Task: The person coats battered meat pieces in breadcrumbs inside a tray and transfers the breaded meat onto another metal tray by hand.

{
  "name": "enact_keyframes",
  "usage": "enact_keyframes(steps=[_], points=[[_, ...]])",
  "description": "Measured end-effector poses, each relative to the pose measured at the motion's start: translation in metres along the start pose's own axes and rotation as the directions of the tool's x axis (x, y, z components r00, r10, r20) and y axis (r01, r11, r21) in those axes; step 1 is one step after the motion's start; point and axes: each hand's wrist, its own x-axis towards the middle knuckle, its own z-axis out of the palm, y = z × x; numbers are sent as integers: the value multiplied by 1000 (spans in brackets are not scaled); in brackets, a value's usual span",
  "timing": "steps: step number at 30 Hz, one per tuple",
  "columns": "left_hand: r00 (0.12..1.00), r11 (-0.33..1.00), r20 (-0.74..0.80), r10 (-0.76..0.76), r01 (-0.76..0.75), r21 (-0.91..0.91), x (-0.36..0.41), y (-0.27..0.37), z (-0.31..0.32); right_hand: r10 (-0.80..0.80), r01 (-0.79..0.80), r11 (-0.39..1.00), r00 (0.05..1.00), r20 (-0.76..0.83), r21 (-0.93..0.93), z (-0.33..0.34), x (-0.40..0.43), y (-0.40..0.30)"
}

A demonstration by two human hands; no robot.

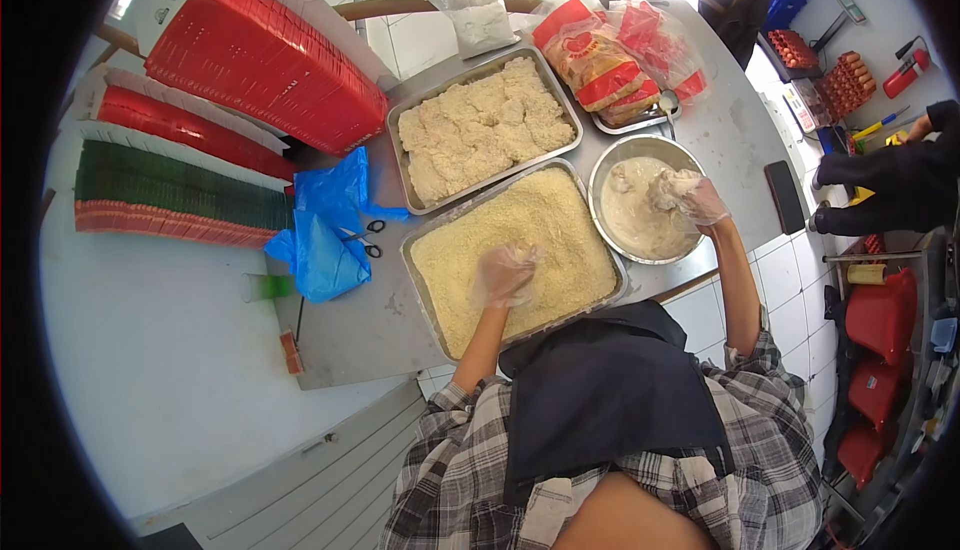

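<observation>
My left hand [510, 274], in a clear plastic glove, rests over the pale breadcrumbs [480, 227] that fill a metal tray [415, 280]. Its fingers are bunched, and whether anything lies under them is hidden. To the right, a steel bowl [598, 214] contains whitish batter [637, 223] with lumpy pieces showing at the surface. My right hand [688, 196], also gloved, reaches in over the bowl's right side with batter coating its fingers. I cannot tell if it grips a piece. Behind the crumbs, a second metal tray [487, 197] is loaded with crumb-coated pieces [487, 126].
Bagged food [592, 62] and a spoon [668, 103] lie behind the bowl. A bag of white powder [480, 24] stands at the back. Blue plastic bags [330, 242], scissors [367, 235] and stacked red cartons [262, 54] are left; a phone [784, 199] lies right. Another person [885, 182] stands beyond.
</observation>
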Motion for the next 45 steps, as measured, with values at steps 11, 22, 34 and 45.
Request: enact_keyframes(steps=[11, 22, 34, 45], points=[[967, 66, 26, -253, 44, -997, 17, -100, 45, -10, 15, 991, 999, 35, -129, 11, 9, 5], [825, 817, 32, 564, -552, -165, -27, 34, -62, 76, -87, 991, 992, 104, 104, 31, 2, 0], [971, 912, 72, 230, -189, -364, -21, 30, 7, 17, -19, 998, 999, -36, -61, 24, -3, 13], [976, 986, 214, -27, 62, -155, 55, 22, -75, 18, -1, 913, 999, 38, -408, 22, -7, 3]])
